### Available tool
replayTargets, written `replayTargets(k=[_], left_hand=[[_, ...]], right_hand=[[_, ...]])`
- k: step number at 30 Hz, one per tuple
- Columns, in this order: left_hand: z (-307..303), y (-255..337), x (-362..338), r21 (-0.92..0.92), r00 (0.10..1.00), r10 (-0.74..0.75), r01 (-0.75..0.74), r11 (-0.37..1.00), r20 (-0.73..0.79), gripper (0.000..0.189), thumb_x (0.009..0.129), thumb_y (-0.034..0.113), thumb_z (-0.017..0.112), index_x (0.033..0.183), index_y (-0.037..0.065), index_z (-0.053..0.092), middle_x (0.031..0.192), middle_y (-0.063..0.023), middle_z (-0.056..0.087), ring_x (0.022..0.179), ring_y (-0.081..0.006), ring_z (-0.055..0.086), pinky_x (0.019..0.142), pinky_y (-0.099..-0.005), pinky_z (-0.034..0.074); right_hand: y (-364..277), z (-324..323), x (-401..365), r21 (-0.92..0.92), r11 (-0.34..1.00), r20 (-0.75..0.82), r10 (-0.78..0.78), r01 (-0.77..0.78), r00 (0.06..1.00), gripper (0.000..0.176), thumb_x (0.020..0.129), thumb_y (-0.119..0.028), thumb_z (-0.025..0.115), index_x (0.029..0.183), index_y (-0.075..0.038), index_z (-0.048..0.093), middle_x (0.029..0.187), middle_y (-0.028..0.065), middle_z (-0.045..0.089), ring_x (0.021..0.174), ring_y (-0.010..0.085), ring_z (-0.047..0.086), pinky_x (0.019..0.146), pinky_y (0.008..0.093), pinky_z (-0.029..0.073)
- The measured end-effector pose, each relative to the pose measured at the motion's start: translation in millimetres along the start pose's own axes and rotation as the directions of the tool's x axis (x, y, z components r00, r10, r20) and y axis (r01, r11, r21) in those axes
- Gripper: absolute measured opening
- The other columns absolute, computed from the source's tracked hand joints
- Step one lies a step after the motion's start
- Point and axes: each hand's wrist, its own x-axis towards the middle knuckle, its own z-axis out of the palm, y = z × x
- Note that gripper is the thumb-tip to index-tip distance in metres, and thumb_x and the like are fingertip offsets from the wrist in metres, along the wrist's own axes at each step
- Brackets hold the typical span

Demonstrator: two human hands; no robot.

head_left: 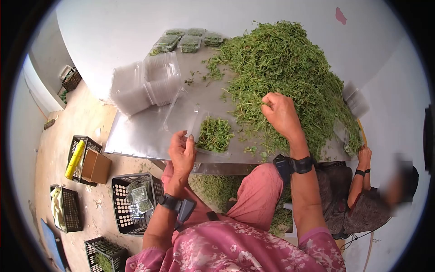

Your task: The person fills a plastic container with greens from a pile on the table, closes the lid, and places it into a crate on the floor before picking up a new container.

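Note:
My left hand (182, 152) holds the left side of an open clear plastic box, whose raised lid (181, 113) leans away to the left. Green sprigs (215, 135) fill the box's base near the table's front edge. Over the front of a large heap of green stems (281, 59), my right hand (282, 113) is closed, fingertips pinched together; whatever lies between them is too small to make out. Behind my left hand stand two stacks of empty clear boxes (130, 88).
Filled boxes (189, 43) stand at the back of the metal table (131, 136). Crates, one with packed boxes (121, 204), sit on the floor at left. A co-worker (369, 208) sits at the right, hands at the heap's edge beside more clear boxes (357, 102).

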Motion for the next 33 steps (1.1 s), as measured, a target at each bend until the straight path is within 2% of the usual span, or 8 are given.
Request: replayTargets(k=[7, 11, 12, 15, 21, 24, 28, 33], left_hand=[[-0.3, -2.0, 0.0, 0.053, 0.999, 0.043, -0.043, 0.998, -0.004, 0.023, 0.092, 0.011, 0.063, 0.108, -0.004, 0.057, 0.066, -0.0034, 0.06, 0.057, -0.0084, 0.055, 0.053, -0.0249, 0.044], [-3.6, -12.8, 2.0, 0.077, 0.995, 0.095, -0.097, 0.992, 0.037, 0.023, 0.095, 0.01, 0.06, 0.114, -0.002, 0.054, 0.072, -0.0018, 0.059, 0.055, -0.0062, 0.052, 0.048, -0.0217, 0.041], [-4.0, -11.9, 1.6, 0.07, 0.996, 0.084, -0.086, 0.994, 0.038, 0.023, 0.095, 0.01, 0.06, 0.114, -0.002, 0.054, 0.072, -0.0017, 0.059, 0.055, -0.0062, 0.052, 0.048, -0.0218, 0.041], [-3.2, -7.7, -0.3, 0.059, 0.998, 0.059, -0.061, 0.996, 0.032, 0.023, 0.095, 0.009, 0.06, 0.113, -0.002, 0.054, 0.072, -0.0014, 0.058, 0.055, -0.0064, 0.052, 0.048, -0.0219, 0.041], [-2.2, -2.1, -3.0, 0.125, 0.997, 0.076, -0.079, 0.989, 0.025, 0.022, 0.094, 0.008, 0.059, 0.113, -0.002, 0.054, 0.072, -0.0019, 0.058, 0.056, -0.0072, 0.053, 0.048, -0.0224, 0.041], [-2.5, -3.4, -1.6, 0.156, 0.994, 0.105, -0.109, 0.982, 0.031, 0.022, 0.094, 0.008, 0.059, 0.113, -0.002, 0.054, 0.073, -0.0021, 0.058, 0.056, -0.0075, 0.053, 0.049, -0.0223, 0.042], [-2.2, 4.5, -1.7, 0.14, 0.998, 0.057, -0.062, 0.988, 0.04, 0.022, 0.095, 0.01, 0.058, 0.113, -0.001, 0.053, 0.073, -0.0019, 0.058, 0.056, -0.0071, 0.053, 0.05, -0.022, 0.043], [-1.8, 1.9, -2.3, 0.126, 0.999, 0.011, -0.016, 0.992, 0.041, 0.023, 0.096, 0.012, 0.058, 0.115, -0.001, 0.053, 0.075, -0.0018, 0.058, 0.057, -0.0067, 0.052, 0.051, -0.0213, 0.043]], right_hand=[[-33.3, 52.5, 16.9, 0.128, 0.989, -0.015, -0.076, 0.077, 0.997, 0.012, 0.077, -0.003, 0.063, 0.086, 0.004, 0.06, 0.077, 0.0153, 0.06, 0.063, 0.025, 0.059, 0.06, 0.0361, 0.046], [-24.4, 97.4, 5.1, -0.018, 0.999, 0.234, -0.04, 0.046, 0.971, 0.013, 0.078, -0.004, 0.065, 0.082, 0.006, 0.059, 0.085, 0.0226, 0.061, 0.084, 0.0392, 0.062, 0.077, 0.0465, 0.05], [-22.4, 99.1, 1.4, -0.078, 0.996, 0.331, -0.007, 0.035, 0.944, 0.017, 0.079, -0.005, 0.067, 0.089, 0.007, 0.062, 0.094, 0.0231, 0.062, 0.091, 0.0401, 0.062, 0.081, 0.0467, 0.05], [-16.0, 92.2, -5.6, -0.02, 1.0, 0.347, -0.01, 0.018, 0.938, 0.024, 0.08, -0.005, 0.067, 0.1, 0.005, 0.062, 0.094, 0.0175, 0.062, 0.09, 0.0351, 0.061, 0.081, 0.0431, 0.049], [-17.8, 78.0, 3.7, 0.102, 0.994, 0.344, 0.002, -0.039, 0.939, 0.026, 0.079, -0.003, 0.068, 0.104, 0.002, 0.063, 0.095, 0.0175, 0.062, 0.087, 0.036, 0.062, 0.078, 0.0424, 0.05], [-23.8, 97.3, 4.9, 0.033, 0.998, 0.309, -0.066, 0.059, 0.949, 0.013, 0.083, -0.004, 0.064, 0.094, 0.003, 0.065, 0.1, 0.0226, 0.063, 0.095, 0.0399, 0.062, 0.08, 0.0461, 0.05], [-17.9, 138.6, 0.4, -0.049, 0.989, 0.342, -0.117, 0.142, 0.932, 0.016, 0.085, -0.005, 0.051, 0.078, 0.001, 0.064, 0.09, 0.0228, 0.064, 0.084, 0.0409, 0.064, 0.074, 0.047, 0.052], [-15.2, 146.2, -2.7, -0.064, 0.972, 0.281, -0.2, 0.226, 0.939, 0.01, 0.078, 0.003, 0.051, 0.074, 0.002, 0.06, 0.085, 0.0204, 0.06, 0.081, 0.0411, 0.061, 0.071, 0.0474, 0.05]])
